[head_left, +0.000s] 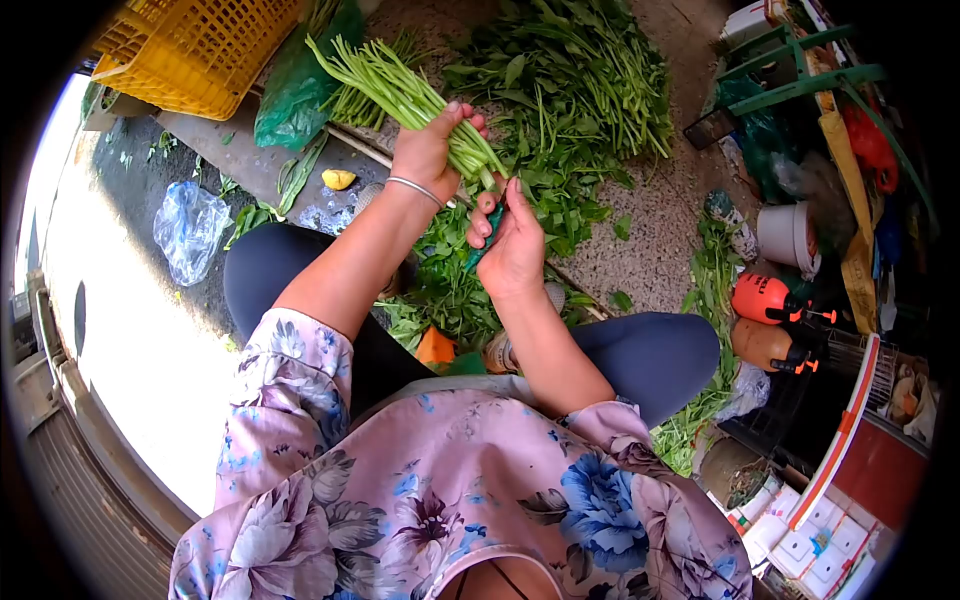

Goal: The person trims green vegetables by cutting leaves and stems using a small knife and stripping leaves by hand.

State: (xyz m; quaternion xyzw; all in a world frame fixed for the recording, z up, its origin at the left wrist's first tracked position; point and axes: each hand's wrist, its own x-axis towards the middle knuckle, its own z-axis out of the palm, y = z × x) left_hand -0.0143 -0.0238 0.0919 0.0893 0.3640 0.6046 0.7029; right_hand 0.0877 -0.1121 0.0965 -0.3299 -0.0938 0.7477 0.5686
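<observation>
My left hand (428, 150), with a silver bangle at its wrist, is closed around a bunch of green leafy-vegetable stems (385, 85). The stems run from upper left down toward my right hand. Just below their lower ends, my right hand (512, 245) has its fingers curled around a small dark-green thing (484, 240), mostly hidden by the fingers, so its kind cannot be made out. The right fingertips are close to the stem ends. Beneath both hands, loose green leaves (450, 290) cover the ground between my knees.
A large heap of leafy greens (580, 90) lies ahead. At the left are a yellow crate (190, 60), a green plastic bag (295, 90) and a clear bag (190, 230). Red (760, 298) and orange spray bottles (762, 345) and a grey pot (788, 238) stand at the right.
</observation>
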